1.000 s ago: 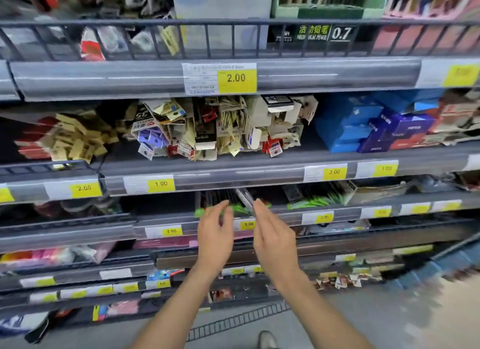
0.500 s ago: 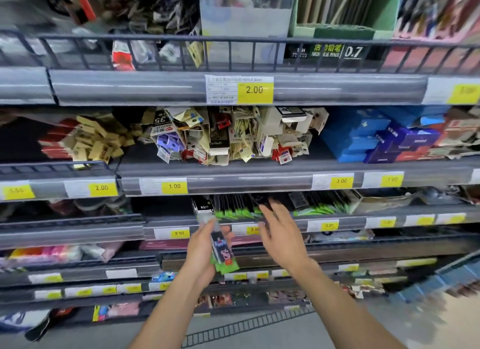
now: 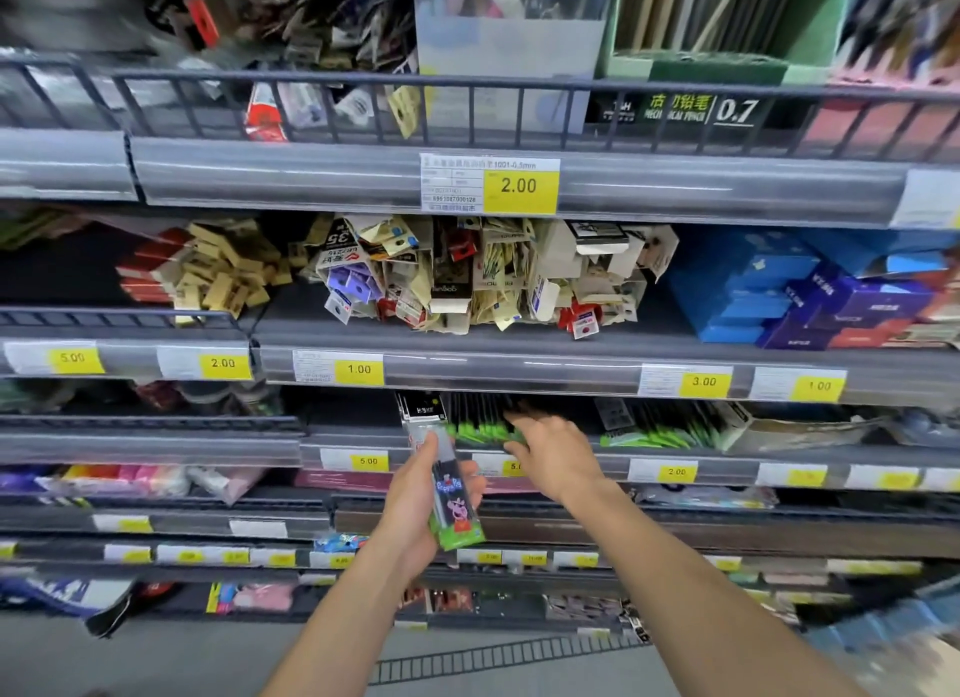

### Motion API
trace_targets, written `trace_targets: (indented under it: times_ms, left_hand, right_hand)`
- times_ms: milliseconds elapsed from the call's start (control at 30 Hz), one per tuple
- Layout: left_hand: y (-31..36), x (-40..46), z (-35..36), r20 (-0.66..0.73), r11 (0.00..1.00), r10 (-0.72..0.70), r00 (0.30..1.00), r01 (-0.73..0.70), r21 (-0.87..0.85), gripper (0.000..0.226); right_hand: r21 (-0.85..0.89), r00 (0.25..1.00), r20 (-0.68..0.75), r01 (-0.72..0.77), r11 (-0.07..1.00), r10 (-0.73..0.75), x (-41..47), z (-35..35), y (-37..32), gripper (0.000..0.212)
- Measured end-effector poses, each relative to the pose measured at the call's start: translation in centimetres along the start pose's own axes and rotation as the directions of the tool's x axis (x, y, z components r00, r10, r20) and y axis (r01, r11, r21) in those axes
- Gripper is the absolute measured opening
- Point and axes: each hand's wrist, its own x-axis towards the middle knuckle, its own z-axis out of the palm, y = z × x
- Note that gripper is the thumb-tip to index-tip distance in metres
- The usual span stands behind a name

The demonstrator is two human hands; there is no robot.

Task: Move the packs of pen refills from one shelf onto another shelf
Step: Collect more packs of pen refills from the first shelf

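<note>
My left hand (image 3: 415, 504) grips a clear pack of pen refills (image 3: 450, 494) with a green bottom and a cartoon pig print, held upright in front of the shelves. A row of similar green-edged refill packs (image 3: 480, 429) stands on the third shelf (image 3: 571, 457) behind a 5.00 tag. My right hand (image 3: 550, 455) reaches onto that row, fingers bent over the packs' tops; whether it grips one is hidden. More green packs (image 3: 660, 434) lie further right on the same shelf.
The shelf above (image 3: 519, 369) carries a heap of small carded items (image 3: 467, 275) and blue boxes (image 3: 810, 296). A wire-railed top shelf (image 3: 363, 104) holds pens and boxes. Lower shelves with yellow price tags run below, then the floor.
My left hand took a refill pack off the shelf and drew it toward me. My right hand moved forward onto the row of packs. The view shifted down a little.
</note>
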Motion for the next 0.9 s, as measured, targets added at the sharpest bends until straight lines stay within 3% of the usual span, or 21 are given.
trace_targets:
  times_ms: [133,300,367,433,533,600,700,800,900]
  left_hand:
    - [0.3,-0.2,0.7,-0.004,0.999,0.007,1.000,-0.007,0.045,0.045]
    - [0.4,0.0,1.4,-0.007,1.000,0.010,1.000,-0.010,0.023,0.046]
    - [0.3,0.1,1.8,-0.006,1.000,0.007,1.000,-0.007,0.006,0.046]
    - [0.3,0.2,2.5,-0.006,0.999,0.001,1.000,-0.001,-0.038,0.047]
    - [0.7,0.2,3.4,0.040,0.996,-0.017,0.999,0.021,-0.092,0.060]
    - [0.9,0.2,3.7,0.075,0.988,-0.048,0.996,0.058,-0.143,0.069]
    - [0.9,0.6,3.4,0.079,0.984,-0.029,0.996,0.043,-0.173,0.066]
    - [0.8,1.1,2.9,0.060,0.974,-0.023,0.998,0.036,-0.224,0.074]
    - [1.0,1.3,2.7,0.060,0.963,-0.029,0.998,0.044,-0.266,0.075]
  right_hand:
    - [0.124,0.999,-0.020,-0.028,0.992,0.031,0.1,-1.2,0.3,0.042]
    - [0.086,0.971,-0.174,-0.150,0.985,0.163,-0.8,-2.6,0.2,0.030]
    - [0.157,0.937,-0.325,-0.081,0.984,0.129,-2.1,-3.0,-0.5,0.025]
    - [0.233,0.886,-0.463,0.092,0.968,0.027,-4.4,-2.7,-2.1,0.019]
    - [0.130,0.802,-0.570,0.301,0.945,-0.177,-7.9,-0.5,-4.5,0.040]
    - [0.088,0.816,-0.532,0.318,0.944,-0.225,-9.6,0.8,-5.5,0.050]
    - [0.173,0.857,-0.451,0.356,0.918,-0.247,-10.5,1.1,-5.3,0.053]
    - [0.245,0.916,-0.264,0.368,0.897,-0.303,-10.8,0.4,-3.9,0.061]
    - [0.178,0.923,-0.135,0.381,0.907,-0.361,-10.5,0.0,-2.3,0.067]
